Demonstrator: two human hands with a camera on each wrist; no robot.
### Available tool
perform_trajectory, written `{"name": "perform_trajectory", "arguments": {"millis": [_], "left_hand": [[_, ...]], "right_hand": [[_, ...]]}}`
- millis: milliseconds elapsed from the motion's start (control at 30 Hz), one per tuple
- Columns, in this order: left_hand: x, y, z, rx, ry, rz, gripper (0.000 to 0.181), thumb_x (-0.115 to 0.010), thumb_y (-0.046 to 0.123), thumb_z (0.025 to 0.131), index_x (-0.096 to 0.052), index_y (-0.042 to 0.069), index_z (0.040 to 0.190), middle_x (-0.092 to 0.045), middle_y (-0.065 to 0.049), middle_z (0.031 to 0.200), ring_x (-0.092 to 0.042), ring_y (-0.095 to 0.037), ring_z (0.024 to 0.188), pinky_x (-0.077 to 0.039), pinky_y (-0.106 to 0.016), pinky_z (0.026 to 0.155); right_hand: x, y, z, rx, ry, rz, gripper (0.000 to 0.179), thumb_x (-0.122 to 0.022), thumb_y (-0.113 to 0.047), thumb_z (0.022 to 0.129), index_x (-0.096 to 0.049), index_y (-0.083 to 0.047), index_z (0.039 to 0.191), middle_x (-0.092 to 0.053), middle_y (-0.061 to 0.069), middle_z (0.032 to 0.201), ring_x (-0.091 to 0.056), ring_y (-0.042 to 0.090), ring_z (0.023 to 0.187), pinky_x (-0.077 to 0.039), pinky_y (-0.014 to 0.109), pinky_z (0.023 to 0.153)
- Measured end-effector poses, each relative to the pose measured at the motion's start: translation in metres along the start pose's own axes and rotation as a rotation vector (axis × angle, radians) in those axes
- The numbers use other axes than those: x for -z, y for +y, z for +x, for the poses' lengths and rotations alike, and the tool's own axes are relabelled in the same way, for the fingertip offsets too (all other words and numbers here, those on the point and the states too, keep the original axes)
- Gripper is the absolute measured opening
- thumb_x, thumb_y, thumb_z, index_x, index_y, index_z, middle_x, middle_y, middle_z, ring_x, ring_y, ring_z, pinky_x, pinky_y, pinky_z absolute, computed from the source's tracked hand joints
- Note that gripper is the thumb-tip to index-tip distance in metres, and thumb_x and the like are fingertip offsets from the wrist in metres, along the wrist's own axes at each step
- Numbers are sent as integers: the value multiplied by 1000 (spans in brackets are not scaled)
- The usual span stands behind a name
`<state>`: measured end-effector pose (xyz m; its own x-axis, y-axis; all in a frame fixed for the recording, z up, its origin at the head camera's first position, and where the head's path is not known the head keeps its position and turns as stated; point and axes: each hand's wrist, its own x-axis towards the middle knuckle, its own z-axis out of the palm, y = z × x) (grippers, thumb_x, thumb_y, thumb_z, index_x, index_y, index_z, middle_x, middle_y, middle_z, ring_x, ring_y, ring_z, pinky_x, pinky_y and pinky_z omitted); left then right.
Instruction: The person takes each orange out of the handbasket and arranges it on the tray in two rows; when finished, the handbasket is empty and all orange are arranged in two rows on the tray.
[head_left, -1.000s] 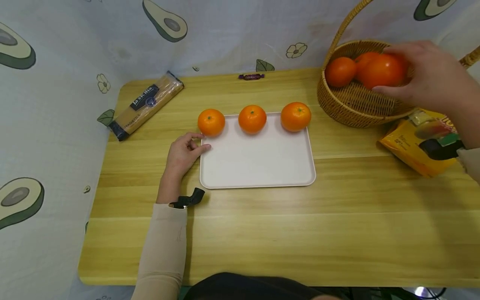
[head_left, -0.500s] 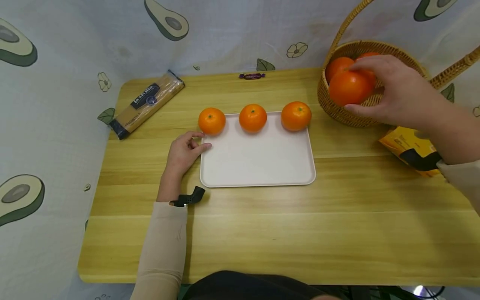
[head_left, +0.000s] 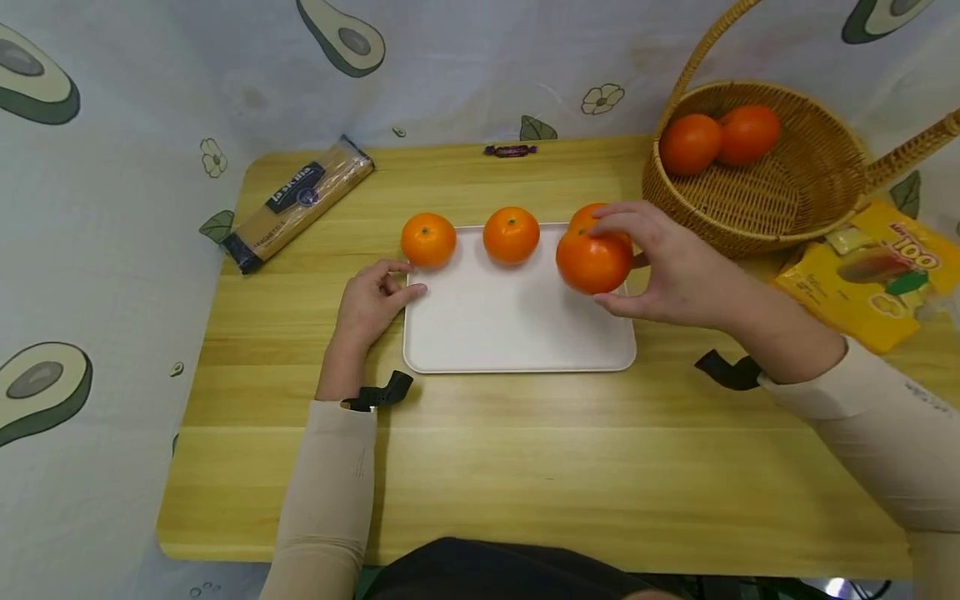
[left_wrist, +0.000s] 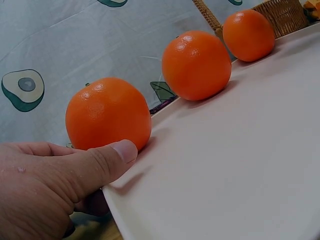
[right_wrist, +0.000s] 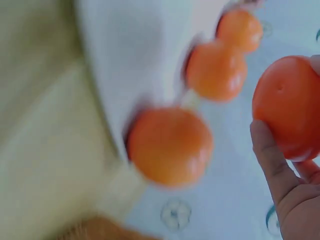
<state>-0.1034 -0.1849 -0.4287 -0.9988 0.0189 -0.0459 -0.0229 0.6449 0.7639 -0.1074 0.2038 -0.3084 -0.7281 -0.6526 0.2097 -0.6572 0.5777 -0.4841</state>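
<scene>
A white rectangular tray (head_left: 495, 329) lies on the wooden table, with three oranges along its far edge: a left orange (head_left: 428, 241), a middle orange (head_left: 511, 236) and a right orange (head_left: 584, 215), partly hidden. My left hand (head_left: 372, 304) holds the tray's left edge near the far corner, thumb over the rim, just beside the left orange (left_wrist: 107, 114). My right hand (head_left: 675, 267) grips a red-orange tomato (head_left: 592, 263) between thumb and fingers, over the tray's far right corner. In the right wrist view the tomato (right_wrist: 286, 107) shows smooth skin with a small dimple.
A wicker basket (head_left: 810, 187) with a tall handle stands at the back right, two tomatoes (head_left: 690, 144) inside. Beside it lies a yellow mango-printed bag (head_left: 862, 287). A spaghetti packet (head_left: 300, 204) is at the back left, and a small wrapped candy (head_left: 511, 151) at the far edge.
My right hand has lifted the tomato out of the basket and carried it left and nearer, over the tray's right end. My left hand has stayed at the tray's edge.
</scene>
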Motion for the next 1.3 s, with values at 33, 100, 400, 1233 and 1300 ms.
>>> {"name": "perform_trajectory", "arguments": {"millis": [33, 100, 400, 1233, 1300], "left_hand": [[0, 0, 0, 0, -1, -2, 37, -81, 32, 89, -70, 13, 119, -59, -6, 76, -50, -23, 70, -40, -32, 65], [0, 0, 0, 0, -2, -3, 37, -81, 32, 89, -71, 13, 119, -59, -6, 76, -50, -23, 69, -40, -32, 65], [1, -1, 3, -7, -13, -4, 38, -81, 32, 89, -71, 11, 119, -60, -6, 74, -51, -23, 69, -42, -32, 66], [1, -3, 4, 12, -20, 0, 37, -80, 30, 90, -70, 13, 120, -60, -7, 79, -50, -24, 82, -39, -34, 76], [2, -3, 4, 10, -20, 1, 37, -81, 31, 89, -70, 13, 120, -59, -7, 78, -49, -24, 81, -39, -34, 75]], "right_hand": [[-9, -2, 1, 8, -1, 22, 80, -93, -2, 66, -49, -4, 133, -48, 19, 144, -55, 36, 122, -60, 50, 79], [-26, -6, 3, 25, -5, 64, 77, -93, -4, 68, -50, -6, 132, -47, 18, 145, -56, 35, 122, -62, 45, 77], [-92, -33, 16, -62, -29, 411, 67, -89, -8, 76, -57, -16, 134, -41, 11, 151, -54, 29, 130, -63, 35, 77], [-154, -78, 60, -143, -28, 763, 72, -80, -14, 87, -43, -12, 149, -44, 5, 146, -54, 22, 123, -60, 32, 84], [-157, -79, 61, -158, -48, 767, 75, -79, -15, 87, -41, -13, 151, -42, 5, 146, -54, 22, 124, -60, 32, 87]]}}
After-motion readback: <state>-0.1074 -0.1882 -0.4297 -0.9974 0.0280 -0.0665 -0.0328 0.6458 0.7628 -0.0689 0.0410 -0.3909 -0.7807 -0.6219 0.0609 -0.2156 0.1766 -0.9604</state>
